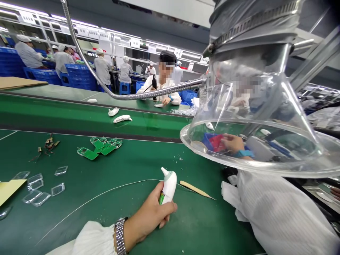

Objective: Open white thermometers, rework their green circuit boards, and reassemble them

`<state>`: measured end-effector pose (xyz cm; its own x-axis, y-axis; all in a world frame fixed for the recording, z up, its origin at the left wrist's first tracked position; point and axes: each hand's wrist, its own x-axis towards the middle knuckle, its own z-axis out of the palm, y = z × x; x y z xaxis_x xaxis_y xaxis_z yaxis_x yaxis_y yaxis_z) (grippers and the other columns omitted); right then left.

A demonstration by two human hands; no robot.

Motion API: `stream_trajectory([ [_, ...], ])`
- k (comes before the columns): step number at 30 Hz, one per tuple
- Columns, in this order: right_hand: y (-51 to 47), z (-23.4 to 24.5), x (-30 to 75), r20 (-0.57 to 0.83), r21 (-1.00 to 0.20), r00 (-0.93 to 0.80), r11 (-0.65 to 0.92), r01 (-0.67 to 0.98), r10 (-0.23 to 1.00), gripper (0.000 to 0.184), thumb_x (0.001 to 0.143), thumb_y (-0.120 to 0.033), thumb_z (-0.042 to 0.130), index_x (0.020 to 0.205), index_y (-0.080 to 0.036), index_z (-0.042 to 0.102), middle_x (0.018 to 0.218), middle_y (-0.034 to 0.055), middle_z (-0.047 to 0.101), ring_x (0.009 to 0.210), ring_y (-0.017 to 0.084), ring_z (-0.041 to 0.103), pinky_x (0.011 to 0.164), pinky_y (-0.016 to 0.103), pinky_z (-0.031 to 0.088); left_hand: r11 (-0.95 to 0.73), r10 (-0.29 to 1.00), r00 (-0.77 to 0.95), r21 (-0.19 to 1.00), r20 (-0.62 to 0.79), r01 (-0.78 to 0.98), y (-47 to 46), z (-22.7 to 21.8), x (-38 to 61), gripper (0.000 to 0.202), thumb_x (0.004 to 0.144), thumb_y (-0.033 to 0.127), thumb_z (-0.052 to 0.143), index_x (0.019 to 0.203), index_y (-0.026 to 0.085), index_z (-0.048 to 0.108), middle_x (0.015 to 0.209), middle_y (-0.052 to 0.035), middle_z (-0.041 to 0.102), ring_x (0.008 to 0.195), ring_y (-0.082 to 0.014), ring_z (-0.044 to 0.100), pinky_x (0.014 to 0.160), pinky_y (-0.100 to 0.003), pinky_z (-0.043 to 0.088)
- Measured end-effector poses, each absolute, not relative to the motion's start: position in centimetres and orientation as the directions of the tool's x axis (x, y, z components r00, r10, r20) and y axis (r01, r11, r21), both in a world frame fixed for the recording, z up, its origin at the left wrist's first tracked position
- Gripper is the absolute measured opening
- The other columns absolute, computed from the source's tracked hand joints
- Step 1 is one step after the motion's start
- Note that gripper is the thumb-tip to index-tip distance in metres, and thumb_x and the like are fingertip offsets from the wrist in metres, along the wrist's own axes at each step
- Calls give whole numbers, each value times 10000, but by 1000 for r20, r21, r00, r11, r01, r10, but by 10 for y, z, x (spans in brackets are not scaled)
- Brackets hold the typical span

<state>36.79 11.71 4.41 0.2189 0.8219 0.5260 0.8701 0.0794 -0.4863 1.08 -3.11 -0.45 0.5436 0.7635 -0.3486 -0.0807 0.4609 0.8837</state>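
My left hand (148, 216), with a metal watch at the wrist, is closed around a white ear thermometer (169, 185). It stands upright on the green table (111, 219), probe tip up, and a green part shows at its side. My right arm in a white sleeve (276, 216) reaches under a clear plastic hood (265, 106). My right hand (233, 143), wearing a blue wristband, rests at a blue bin (208, 139) with something red in it. The hood blurs its fingers.
A wooden stick (195, 189) and a thin wire (92, 198) lie near the thermometer. Green circuit boards (99, 147), clear lenses (35, 187) and small parts (49, 143) lie to the left. White shells (122, 118) ride the conveyor. A person (162, 88) works opposite.
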Motion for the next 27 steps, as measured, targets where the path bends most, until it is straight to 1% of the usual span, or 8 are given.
stream_trajectory([
  [5,35,71,321,438,-681,322,76,729,840,393,816,-440,564,1116,-187,574,1000,103,643,861,211,631,697,312,537,452,766,543,889,-346,-71,-31,-6,11,755,681,291,599,1323,141,230,570,84,427,394,-56,339,342,-172,275],
  [8,-28,57,275,314,-757,195,121,642,929,405,712,-497,650,1002,-215,655,888,81,688,759,235,660,614,306,558,473,771,525,876,-359,-95,-31,-6,11,726,660,284,601,1297,156,277,604,80,426,375,-40,315,327,-170,242],
  [11,-71,28,238,33,-868,-41,49,495,999,311,774,-452,601,982,-230,667,851,69,683,729,213,660,616,304,568,477,779,513,871,-360,-115,-31,-4,11,708,633,265,588,1274,154,310,643,69,440,369,-30,301,320,-173,209],
  [15,-90,-4,216,172,-709,-88,186,680,981,296,849,-428,504,1064,-267,628,1032,81,637,908,227,628,765,356,551,472,779,506,877,-370,-85,-31,-1,11,741,622,267,583,1291,157,283,657,66,445,378,-29,304,336,-179,199],
  [19,-94,-19,205,345,-335,-238,356,873,908,696,680,-539,668,1283,-256,465,1167,127,558,1020,307,569,788,446,545,451,778,513,891,-361,-56,-32,2,10,686,629,257,580,1257,172,317,646,78,435,373,-21,272,354,-185,187],
  [21,-95,-23,199,374,-222,-294,393,892,880,725,656,-527,692,1285,-246,464,1130,131,568,968,309,582,734,441,562,446,777,521,893,-353,-59,-32,3,10,655,629,238,579,1236,182,339,646,84,428,375,-18,263,361,-190,180],
  [24,-93,-27,192,410,-234,-256,372,898,876,547,720,-408,660,1225,-255,513,1053,105,568,924,270,583,726,402,563,422,789,524,903,-320,-84,-33,1,11,610,626,192,573,1203,182,376,650,87,414,407,-20,287,388,-191,194],
  [27,-92,-26,189,472,-372,-131,332,867,872,469,772,-379,598,1217,-265,504,1087,100,503,971,258,554,756,390,549,396,802,520,913,-293,-96,-33,-3,11,583,619,144,566,1176,175,398,650,84,403,449,-30,301,421,-189,222],
])
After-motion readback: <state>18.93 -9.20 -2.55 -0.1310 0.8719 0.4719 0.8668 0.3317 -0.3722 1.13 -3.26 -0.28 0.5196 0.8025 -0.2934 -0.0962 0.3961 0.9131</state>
